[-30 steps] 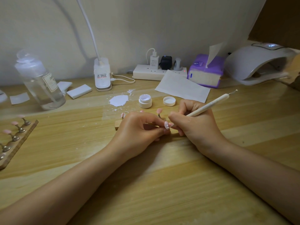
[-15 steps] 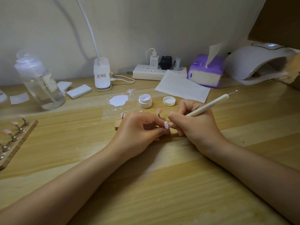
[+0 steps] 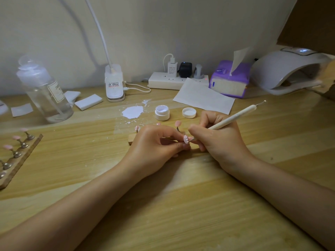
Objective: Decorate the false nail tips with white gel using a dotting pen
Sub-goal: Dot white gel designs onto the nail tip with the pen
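Note:
My left hand [image 3: 154, 147] pinches a pink false nail tip [image 3: 186, 139] that carries white dots, holding it just above a wooden holder [image 3: 132, 140]. My right hand [image 3: 219, 140] grips a cream dotting pen [image 3: 233, 117], its lower tip touching that nail. Two more pink tips stand on the holder, one dotted [image 3: 137, 128] at the left and one plain [image 3: 178, 123] behind my fingers. The open jar of white gel [image 3: 162, 113] and its lid [image 3: 189, 112] sit just beyond.
A second wooden holder [image 3: 20, 156] with several pink tips lies at the left edge. A clear bottle [image 3: 45, 93], a white smear [image 3: 132, 112], a lamp base [image 3: 114, 84], a power strip [image 3: 172, 82], paper [image 3: 203, 96], a tissue pack [image 3: 229, 81] and a nail lamp [image 3: 288, 73] line the back.

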The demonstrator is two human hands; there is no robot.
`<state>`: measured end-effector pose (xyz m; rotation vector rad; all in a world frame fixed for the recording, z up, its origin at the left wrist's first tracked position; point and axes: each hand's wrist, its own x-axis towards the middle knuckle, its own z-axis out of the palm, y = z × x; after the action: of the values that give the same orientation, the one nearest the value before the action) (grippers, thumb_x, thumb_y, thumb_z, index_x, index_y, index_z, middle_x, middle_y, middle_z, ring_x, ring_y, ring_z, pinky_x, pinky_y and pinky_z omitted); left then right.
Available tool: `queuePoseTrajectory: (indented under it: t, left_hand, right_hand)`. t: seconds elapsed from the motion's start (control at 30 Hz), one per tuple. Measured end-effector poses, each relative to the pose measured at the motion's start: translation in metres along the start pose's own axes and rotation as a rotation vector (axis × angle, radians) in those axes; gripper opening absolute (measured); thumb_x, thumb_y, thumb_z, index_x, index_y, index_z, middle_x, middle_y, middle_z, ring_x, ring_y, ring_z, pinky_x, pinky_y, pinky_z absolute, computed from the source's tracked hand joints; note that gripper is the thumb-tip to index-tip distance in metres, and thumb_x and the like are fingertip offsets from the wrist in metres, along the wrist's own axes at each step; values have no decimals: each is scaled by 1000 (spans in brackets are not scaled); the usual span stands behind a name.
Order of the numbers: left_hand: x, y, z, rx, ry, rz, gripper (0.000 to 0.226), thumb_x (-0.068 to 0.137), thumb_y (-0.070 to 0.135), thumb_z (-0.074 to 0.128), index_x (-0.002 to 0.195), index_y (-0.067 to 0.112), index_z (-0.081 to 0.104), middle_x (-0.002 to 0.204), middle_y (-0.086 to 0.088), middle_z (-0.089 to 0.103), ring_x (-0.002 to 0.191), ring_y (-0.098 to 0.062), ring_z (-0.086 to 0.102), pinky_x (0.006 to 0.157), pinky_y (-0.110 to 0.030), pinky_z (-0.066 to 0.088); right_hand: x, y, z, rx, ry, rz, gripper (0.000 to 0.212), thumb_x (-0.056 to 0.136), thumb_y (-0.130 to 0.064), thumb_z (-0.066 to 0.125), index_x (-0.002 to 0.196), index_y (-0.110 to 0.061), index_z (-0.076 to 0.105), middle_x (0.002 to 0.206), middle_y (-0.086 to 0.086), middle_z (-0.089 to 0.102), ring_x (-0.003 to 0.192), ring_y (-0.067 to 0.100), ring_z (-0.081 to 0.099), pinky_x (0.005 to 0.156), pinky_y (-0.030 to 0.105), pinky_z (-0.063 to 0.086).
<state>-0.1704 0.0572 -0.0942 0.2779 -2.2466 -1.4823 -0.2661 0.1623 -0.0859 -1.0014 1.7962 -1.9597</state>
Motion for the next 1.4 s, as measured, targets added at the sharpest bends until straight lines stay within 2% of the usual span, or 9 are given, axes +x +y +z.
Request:
queuePoseTrajectory:
  t: [0.1,0.33,0.5,0.6,0.73,0.87,1.17,1.3,1.4]
  left_hand:
    - [0,1,0,2,0,7,18,73,7,73,72,25,71,73,1,73,66,-15,68,62,-17,53]
    - [0,-1,-1,14,-4,5,22,74,7,72,71,29,71,74,-1,73,73,-23,70,66,-27,55]
    - [0,0,0,-15,2,0,27,72,8,73,65,34,70,72,2,72,69,-15,67,62,-18,54]
    - [0,0,0,-15,4,-4,27,72,7,73,66,33,70,72,-1,72,70,-19,68,62,-20,54]
    - [0,-1,0,-11,-3,9,25,73,7,73,67,32,71,72,3,72,67,-17,68,62,-20,54]
    - [1,-1,0,-12,6,8,27,72,10,73,64,36,71,74,-2,72,73,-27,69,66,-32,55]
    - [0,0,0,-3,-5,9,20,73,8,73,70,27,71,74,-5,72,69,-22,68,63,-23,55]
    - [1,0,0,-5,-1,13,22,73,8,72,69,29,70,73,-1,72,72,-27,69,62,-21,55]
    - [0,0,0,-12,2,12,28,73,8,73,64,34,71,72,2,72,73,-28,69,62,-25,56]
  right_hand:
    - [-1,-1,0,7,-20,-1,25,59,-12,58,49,-12,35,30,-5,41,29,3,33,42,16,34]
    - [0,0,0,11,-5,2,24,58,-12,57,49,-12,35,30,-5,40,29,4,33,44,17,37]
    - [0,1,0,8,-4,-1,27,57,-14,59,46,-14,35,31,-2,37,30,6,30,43,16,35]
    - [0,1,0,20,-6,-4,25,58,-13,58,48,-12,35,30,-5,40,29,4,33,46,17,39]
    - [1,1,0,13,-19,-15,27,59,-14,59,46,-14,36,30,-5,42,30,4,33,54,8,40]
    - [1,1,0,18,-7,-7,27,58,-15,60,47,-14,35,30,-5,39,30,5,32,46,19,38]
    - [0,0,0,25,-5,-13,26,59,-13,59,48,-12,35,29,-6,40,28,3,34,48,16,42]
    - [0,0,0,32,-23,-18,25,60,-13,58,48,-11,36,29,-4,42,29,3,37,54,9,42]
    - [0,0,0,43,-17,-14,25,59,-11,58,48,-11,35,29,-5,40,28,2,35,46,13,42]
